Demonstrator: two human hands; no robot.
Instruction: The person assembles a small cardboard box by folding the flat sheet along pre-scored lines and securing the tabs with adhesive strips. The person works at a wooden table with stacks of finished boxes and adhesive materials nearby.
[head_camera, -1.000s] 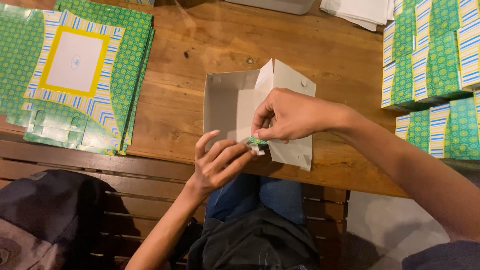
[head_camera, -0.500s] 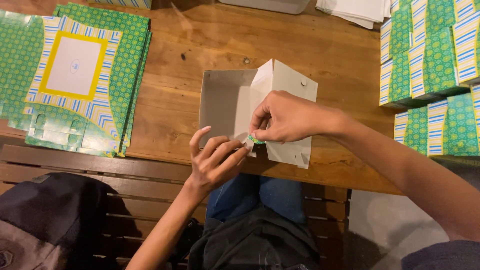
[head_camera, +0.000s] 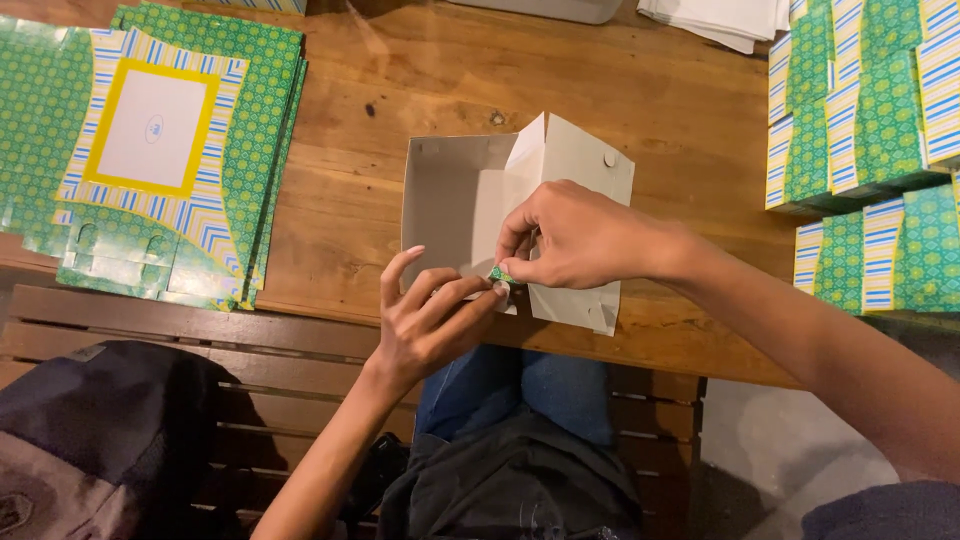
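Box: a half-folded cardboard box (head_camera: 470, 205), plain grey-white inside, sits at the near edge of the brown wooden table (head_camera: 400, 90) right in front of you, open side up, with its right wall flap standing up and tilted.
Tab: a small green patterned corner tab (head_camera: 499, 274) of that box shows at its near edge, between your two hands.
Your left hand: your left hand (head_camera: 430, 320) comes up from below the table edge, fingers loosely curled, thumb and forefinger tips pressed against the box's near rim just beside the green tab; the other fingers are spread and lifted.
Your right hand: your right hand (head_camera: 575, 235) lies over the box's right flap, fingers bent down and pinched together on the green tab, touching the left hand's fingertips.
Left of you: a stack of flat, unfolded box sheets (head_camera: 170, 150), green patterned with blue-and-yellow striped borders and a white panel framed in yellow, lies well apart from the box.
Right of you: finished folded boxes (head_camera: 860, 130) in the same green and striped print stand stacked at the table's right edge.
Far edge: white sheets of paper (head_camera: 720, 15) lie at the top.
Below: a slatted wooden bench (head_camera: 180, 330) and a dark bag (head_camera: 100, 430) on it, left of your knees.
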